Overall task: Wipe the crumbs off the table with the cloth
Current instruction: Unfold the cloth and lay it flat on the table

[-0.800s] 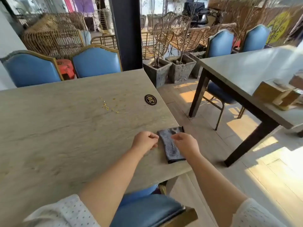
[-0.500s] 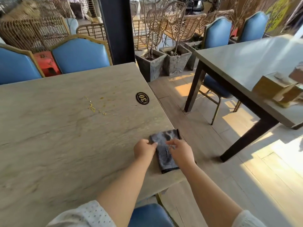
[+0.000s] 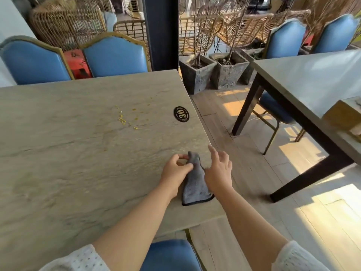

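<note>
Left hand (image 3: pixel 174 173) pinches the grey cloth (image 3: pixel 193 182) at the table (image 3: pixel 58 153) edge; right hand (image 3: pixel 218 171) hovers spread beside it. Yellow crumbs (image 3: pixel 127 118) lie further in; careless sweeping could scatter them floorward.

Pale stone-look table (image 3: pixel 58 153) w/ grey cloth (image 3: pixel 193 184) lying near its right edge, scattered yellow crumbs (image 3: pixel 127 118) farther back, & a black oval "30" number plate (image 3: pixel 181 114) just right of the crumbs.
</note>
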Tool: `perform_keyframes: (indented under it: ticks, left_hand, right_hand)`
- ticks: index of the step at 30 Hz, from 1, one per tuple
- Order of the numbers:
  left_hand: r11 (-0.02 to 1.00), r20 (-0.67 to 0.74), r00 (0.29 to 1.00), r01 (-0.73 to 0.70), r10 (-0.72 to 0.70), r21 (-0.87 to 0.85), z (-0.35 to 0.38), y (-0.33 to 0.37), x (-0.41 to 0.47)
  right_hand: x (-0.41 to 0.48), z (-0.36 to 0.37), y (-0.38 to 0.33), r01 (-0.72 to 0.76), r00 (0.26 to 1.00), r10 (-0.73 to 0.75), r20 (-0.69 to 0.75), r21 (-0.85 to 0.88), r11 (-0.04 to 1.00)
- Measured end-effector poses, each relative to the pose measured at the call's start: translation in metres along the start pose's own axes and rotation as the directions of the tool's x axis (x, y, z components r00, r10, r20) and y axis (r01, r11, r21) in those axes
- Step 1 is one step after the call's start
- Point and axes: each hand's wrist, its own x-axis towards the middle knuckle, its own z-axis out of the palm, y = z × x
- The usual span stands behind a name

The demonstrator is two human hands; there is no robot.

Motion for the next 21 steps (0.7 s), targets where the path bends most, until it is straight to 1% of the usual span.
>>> perform_keyframes:
  ticks: [3,6,9,10,13,15,17,19,20,21]
  left_hand:
    - [0.996,0.031,0.995,-0.09,0.091,-0.02,-0.034,0.007,-0.017]
    - [0.985,0.016,0.986,-0.164,0.165,-0.058,-0.075,0.009,-0.032]
    - [0.964,-0.036,0.963,-0.266,0.266,-0.016,-0.12,0.007,-0.046]
    - [0.952,-0.063,0.95,-0.304,0.305,0.027,-0.136,0.005,-0.048]
    - [0.899,-0.119,0.905,-0.376,0.408,0.224,-0.184,-0.007,-0.054]
    - [0.886,-0.151,0.895,-0.367,0.419,0.284,-0.216,-0.017,-0.061]
    - [0.902,-0.229,0.891,-0.324,0.392,0.285,-0.242,-0.024,-0.068]
    - [0.925,-0.276,0.889,-0.314,0.365,0.213,-0.273,-0.033,-0.071]
    - [0.932,-0.251,0.901,-0.315,0.353,0.179,-0.288,-0.037,-0.073]
    - [0.935,-0.191,0.92,-0.317,0.343,0.158,-0.302,-0.042,-0.074]
  right_hand:
    - [-0.002,0.006,-0.019,0.113,0.988,-0.111,0.106,-0.014,0.993]
    - [-0.01,0.018,-0.044,0.25,0.954,-0.262,0.147,0.095,0.964]
    - [-0.022,0.032,-0.076,0.367,0.895,-0.401,0.197,0.186,0.911]
    - [-0.026,0.037,-0.089,0.375,0.882,-0.42,0.214,0.223,0.9]
    - [-0.043,0.053,-0.127,0.328,0.874,-0.402,0.272,0.279,0.903]
    - [-0.055,0.066,-0.153,0.312,0.858,-0.41,0.31,0.319,0.895]
    - [-0.067,0.08,-0.174,0.329,0.849,-0.431,0.304,0.332,0.884]
    - [-0.08,0.098,-0.195,0.334,0.857,-0.432,0.281,0.336,0.88]
    - [-0.087,0.108,-0.203,0.32,0.868,-0.416,0.271,0.335,0.886]
    - [-0.094,0.117,-0.211,0.294,0.885,-0.386,0.262,0.328,0.898]
